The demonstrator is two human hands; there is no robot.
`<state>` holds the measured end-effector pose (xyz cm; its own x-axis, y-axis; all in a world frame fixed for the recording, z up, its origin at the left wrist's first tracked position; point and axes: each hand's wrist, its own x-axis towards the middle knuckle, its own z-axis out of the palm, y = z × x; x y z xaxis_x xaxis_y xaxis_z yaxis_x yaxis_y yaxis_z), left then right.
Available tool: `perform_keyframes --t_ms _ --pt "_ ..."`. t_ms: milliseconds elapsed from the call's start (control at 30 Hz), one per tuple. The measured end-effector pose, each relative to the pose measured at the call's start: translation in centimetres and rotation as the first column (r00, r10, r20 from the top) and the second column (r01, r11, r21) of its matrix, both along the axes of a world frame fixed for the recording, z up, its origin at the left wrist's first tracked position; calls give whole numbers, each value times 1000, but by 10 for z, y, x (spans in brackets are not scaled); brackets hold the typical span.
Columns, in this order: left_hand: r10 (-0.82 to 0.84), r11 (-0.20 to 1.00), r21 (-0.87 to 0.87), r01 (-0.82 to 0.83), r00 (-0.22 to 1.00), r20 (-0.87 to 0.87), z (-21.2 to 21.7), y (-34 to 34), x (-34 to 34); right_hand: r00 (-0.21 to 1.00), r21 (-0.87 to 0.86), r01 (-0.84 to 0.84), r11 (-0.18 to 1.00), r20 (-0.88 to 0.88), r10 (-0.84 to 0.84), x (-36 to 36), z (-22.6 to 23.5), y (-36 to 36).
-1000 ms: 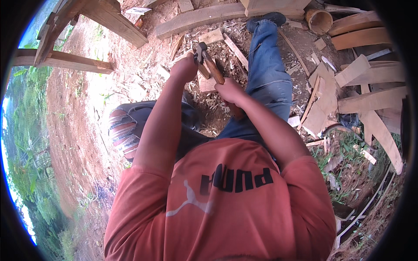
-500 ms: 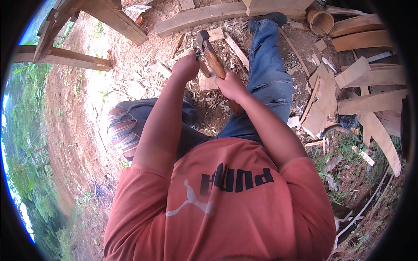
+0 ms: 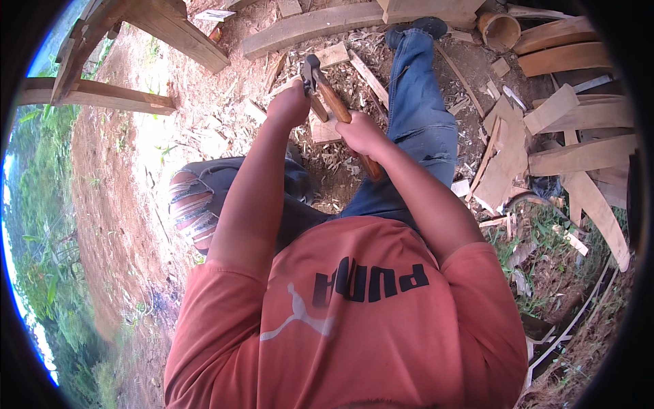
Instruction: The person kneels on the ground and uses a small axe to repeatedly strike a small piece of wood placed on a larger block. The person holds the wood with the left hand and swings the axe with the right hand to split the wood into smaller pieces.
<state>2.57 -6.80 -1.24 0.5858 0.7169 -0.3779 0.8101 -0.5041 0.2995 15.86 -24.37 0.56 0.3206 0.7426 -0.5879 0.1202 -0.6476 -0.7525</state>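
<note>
Head view: a right hand (image 3: pixel 362 134) grips a wooden-handled hammer (image 3: pixel 332 99), work apparently partway.

Just beyond, the left hand's (image 3: pixel 289 107) fingers seem closed on a slim wooden piece (image 3: pixel 318 109) above a wooden block (image 3: pixel 324 131), though the hold is mostly hidden. Wood chips (image 3: pixel 343 168) lie around, so some cutting looks done; how much is left, I cannot tell. Compared with half a second ago, the hammer's head sits slightly lower, nearer the left hand.

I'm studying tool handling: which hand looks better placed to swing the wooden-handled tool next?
Probably the right hand: it is wrapped around the wooden handle. The left hand is closed near the dark metal head, and whatever it grips is hard to make out.
</note>
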Motion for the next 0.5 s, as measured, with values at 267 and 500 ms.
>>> perform_keyframes --t_ms 267,500 --pt "-11 1000 -5 11 999 34 -6 5 2 992 -53 -79 995 95 84 6 -12 -3" --pt "-88 993 -86 79 990 -114 -40 -26 -8 989 -118 29 993 -143 -46 2 -46 -35"
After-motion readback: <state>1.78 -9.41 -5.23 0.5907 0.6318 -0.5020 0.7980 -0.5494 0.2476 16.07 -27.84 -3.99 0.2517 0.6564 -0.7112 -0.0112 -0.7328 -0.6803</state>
